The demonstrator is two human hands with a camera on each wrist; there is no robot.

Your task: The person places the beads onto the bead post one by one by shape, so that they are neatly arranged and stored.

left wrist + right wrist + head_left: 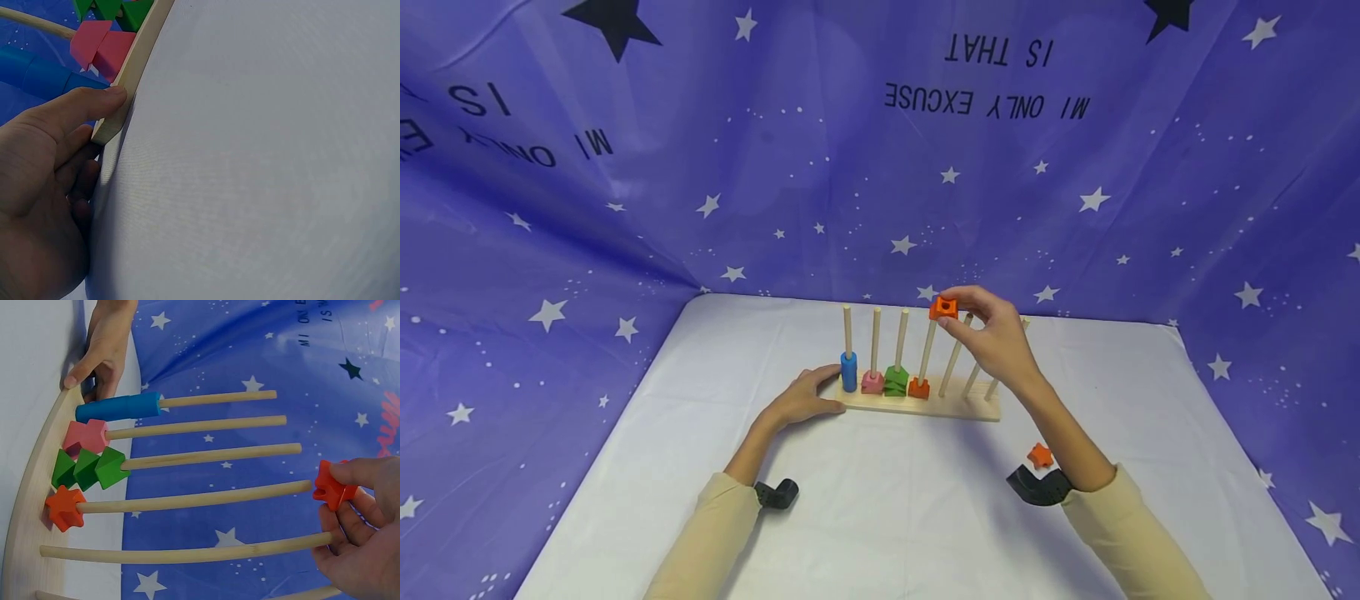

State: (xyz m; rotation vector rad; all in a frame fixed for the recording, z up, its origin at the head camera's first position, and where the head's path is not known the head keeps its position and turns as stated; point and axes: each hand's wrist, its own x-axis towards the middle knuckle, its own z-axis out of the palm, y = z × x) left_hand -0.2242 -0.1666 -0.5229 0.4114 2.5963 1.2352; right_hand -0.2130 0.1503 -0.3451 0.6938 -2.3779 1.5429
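Note:
My right hand (1002, 343) pinches an orange star bead (330, 485) between thumb and fingers. The bead is right at the top end of the fourth wooden peg (200, 499), its hole showing in the head view. At the left end of the wooden peg stand (955, 409), my left hand (44, 169) grips the base, thumb on its front edge and the other fingers behind. Blue cylinders (848, 372) are stacked on the first peg, pink beads (872, 382) on the second and green triangular beads (896, 381) on the third. An orange star (65, 508) sits at the foot of the fourth.
Another orange star bead (1040, 456) lies on the white tablecloth (880, 517), close to the black wrist camera (1037, 486) on the right arm. Several bare pegs (187, 555) stand at the stand's right. A purple star-printed curtain (850, 167) hangs behind and at both sides.

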